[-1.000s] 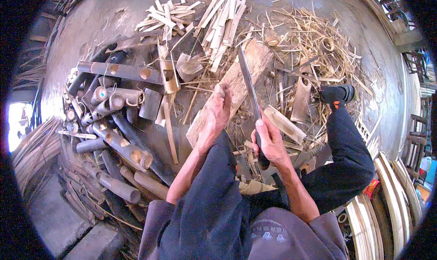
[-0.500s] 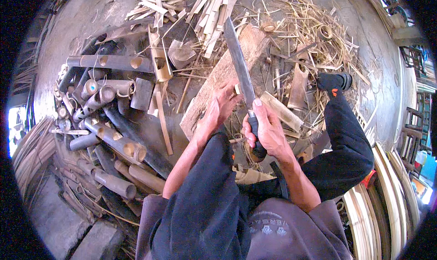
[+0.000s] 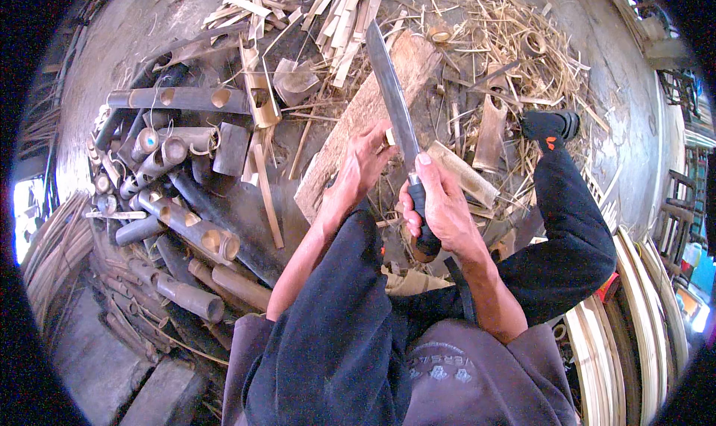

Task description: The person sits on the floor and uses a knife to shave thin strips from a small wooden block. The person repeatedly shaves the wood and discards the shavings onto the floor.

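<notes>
In my right hand [image 3: 441,204] is a long knife [image 3: 393,90], its dark-wrapped handle inside my closed fingers and my thumb lying along the base of the blade. The blade points up and slightly left, away from me. My left hand [image 3: 363,159] is bent beside the blade's lower part. Its fingers are closed around a small pale bamboo piece [image 3: 389,137], of which only the end shows, close against the blade. Beyond both hands, a thick rough wooden block [image 3: 415,59] lies slantwise on the floor, partly behind the knife and my left hand.
Dark bamboo tubes [image 3: 186,228] are heaped at the left. Pale split strips [image 3: 350,23] lie at the far middle, and thin shavings [image 3: 514,31] at the far right. A halved bamboo section [image 3: 462,174] rests right of the knife. Long slats [image 3: 597,351] stand at the near right.
The knife and both hands hold nearly the same pose, the knife's tip a touch higher in view. The whole view has shifted slightly.
</notes>
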`<state>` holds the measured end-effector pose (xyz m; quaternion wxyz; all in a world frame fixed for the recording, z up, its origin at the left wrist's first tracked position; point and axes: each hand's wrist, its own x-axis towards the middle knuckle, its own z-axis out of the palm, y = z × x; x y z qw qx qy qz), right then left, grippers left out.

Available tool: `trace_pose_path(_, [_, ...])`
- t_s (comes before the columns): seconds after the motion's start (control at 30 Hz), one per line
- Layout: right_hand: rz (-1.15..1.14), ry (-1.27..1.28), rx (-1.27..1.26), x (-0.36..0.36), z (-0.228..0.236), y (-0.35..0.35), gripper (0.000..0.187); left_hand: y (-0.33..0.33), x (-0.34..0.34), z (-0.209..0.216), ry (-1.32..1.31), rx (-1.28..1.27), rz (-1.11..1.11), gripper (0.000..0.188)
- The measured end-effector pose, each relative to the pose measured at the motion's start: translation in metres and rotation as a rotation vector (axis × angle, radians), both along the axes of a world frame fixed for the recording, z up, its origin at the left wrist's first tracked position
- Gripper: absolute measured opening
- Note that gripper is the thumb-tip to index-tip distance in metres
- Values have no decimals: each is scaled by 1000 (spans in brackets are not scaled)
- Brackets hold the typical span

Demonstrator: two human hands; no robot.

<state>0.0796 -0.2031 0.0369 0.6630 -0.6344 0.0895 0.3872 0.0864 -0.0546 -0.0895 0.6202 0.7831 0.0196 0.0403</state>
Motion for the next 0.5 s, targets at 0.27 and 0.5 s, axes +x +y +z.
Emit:
trace_pose_path(0.27, [-5, -1, 12, -3, -1, 4, 47, 2, -1, 27, 161, 115, 2, 38])
trace_pose_path(0.5, [27, -19, -27, -7, 2, 3, 46, 0, -7, 10, 51, 19, -9, 32])
